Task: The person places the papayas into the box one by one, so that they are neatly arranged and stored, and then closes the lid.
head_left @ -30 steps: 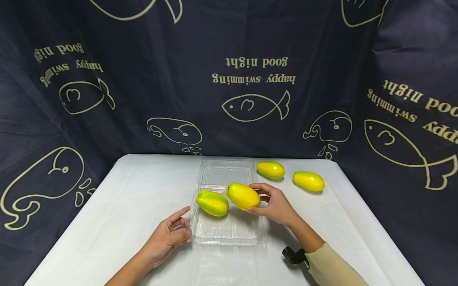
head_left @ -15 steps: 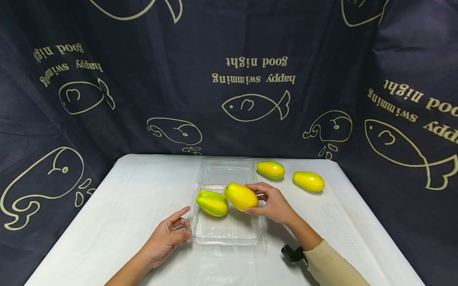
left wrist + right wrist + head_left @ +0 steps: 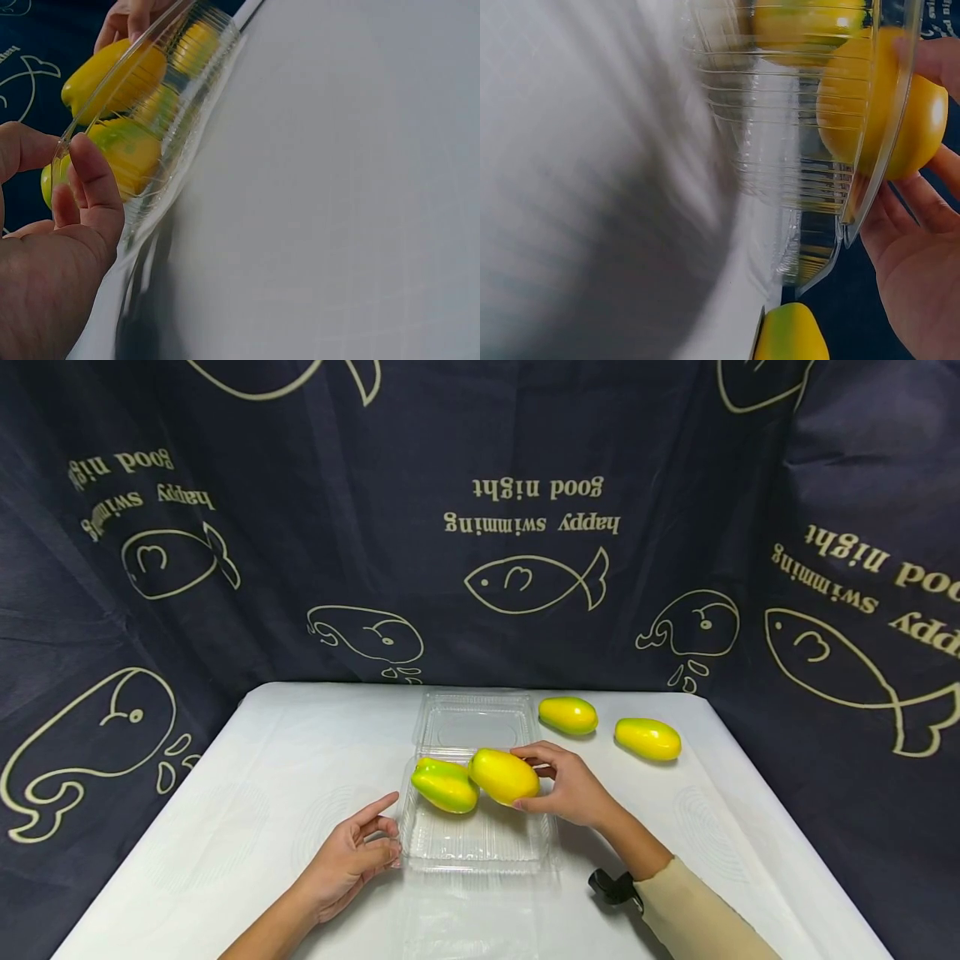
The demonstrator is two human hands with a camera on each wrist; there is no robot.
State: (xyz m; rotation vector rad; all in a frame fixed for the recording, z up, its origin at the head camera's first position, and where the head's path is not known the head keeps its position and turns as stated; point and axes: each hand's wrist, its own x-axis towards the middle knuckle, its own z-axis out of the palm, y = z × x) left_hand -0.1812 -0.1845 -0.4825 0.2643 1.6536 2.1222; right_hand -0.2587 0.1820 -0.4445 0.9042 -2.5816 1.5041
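A clear plastic clamshell box [image 3: 480, 857] lies with its lid folded back on the white table. My left hand [image 3: 351, 865] pinches the box's left rim between thumb and finger, as the left wrist view of this hand [image 3: 71, 225] shows. One green-and-yellow papaya [image 3: 444, 787] rests in the left rear of the box's base. My right hand [image 3: 566, 785] grips a yellower papaya [image 3: 504, 775] from its right side, over the base and against or very near the first fruit. In the right wrist view, part of the gripped papaya [image 3: 922, 112] shows above the box rim.
Two more papayas, a nearer-middle one [image 3: 567, 716] and one farther right [image 3: 648, 739], lie on the table [image 3: 247, 793] right of the open lid [image 3: 476, 727]. A dark patterned curtain [image 3: 480, 643] hangs behind and at both sides. A black strap or device [image 3: 617, 887] sits at the right wrist.
My right hand has moved slightly left and lower with its papaya, bringing it closer to the fruit in the box. My left hand stays at the rim.
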